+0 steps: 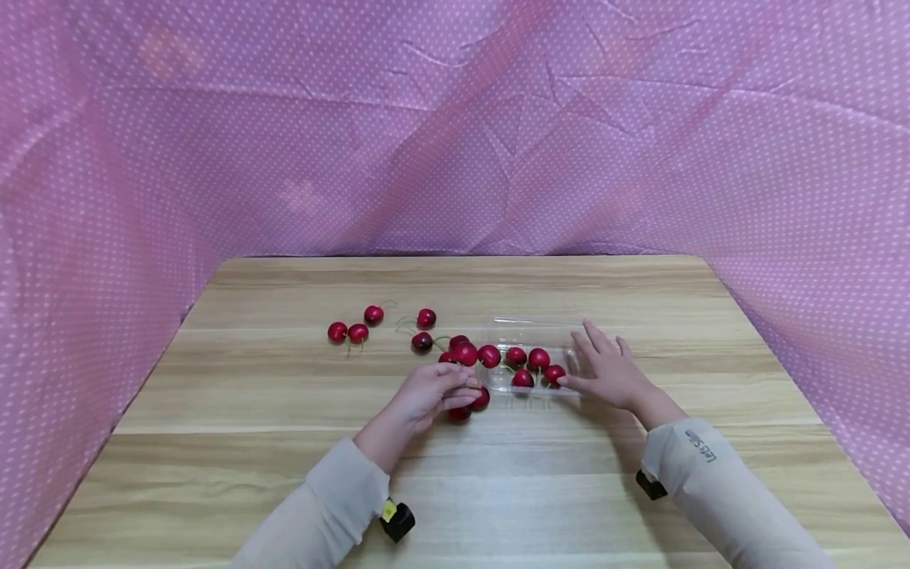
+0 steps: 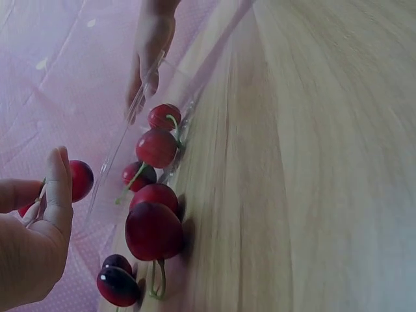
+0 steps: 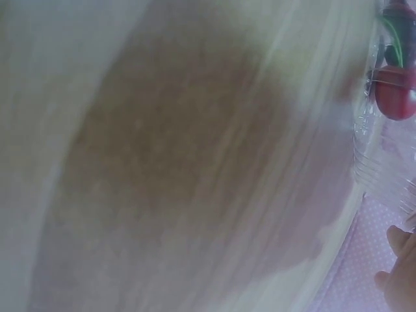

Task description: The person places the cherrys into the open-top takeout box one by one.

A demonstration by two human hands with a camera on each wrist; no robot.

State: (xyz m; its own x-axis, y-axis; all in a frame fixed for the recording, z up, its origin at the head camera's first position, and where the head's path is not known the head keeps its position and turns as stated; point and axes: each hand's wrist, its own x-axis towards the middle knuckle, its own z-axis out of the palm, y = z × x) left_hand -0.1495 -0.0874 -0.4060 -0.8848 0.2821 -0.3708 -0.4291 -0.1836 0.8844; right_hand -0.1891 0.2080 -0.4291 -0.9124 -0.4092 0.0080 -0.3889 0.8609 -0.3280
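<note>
My left hand [image 1: 430, 393] pinches a thin stem between thumb and fingers. A red cherry [image 2: 82, 180] hangs at those fingertips in the left wrist view, above the table. Right of it lies a clear plastic box [image 1: 535, 322] with several cherries [image 1: 538, 359] inside. With fingers spread, my right hand [image 1: 610, 373] touches the box's right end. Loose cherries lie close about the left hand, including one [image 1: 479, 397] by its fingertips. In the right wrist view only some fingers [image 3: 398, 276] and the box's edge show.
Farther left on the wooden table [image 1: 235, 395] lie a few cherries with stems [image 1: 358, 333]. Two darker cherries [image 1: 422, 342] sit behind the left hand. A pink dotted cloth [image 1: 455, 158] hangs around the table's back and sides.
</note>
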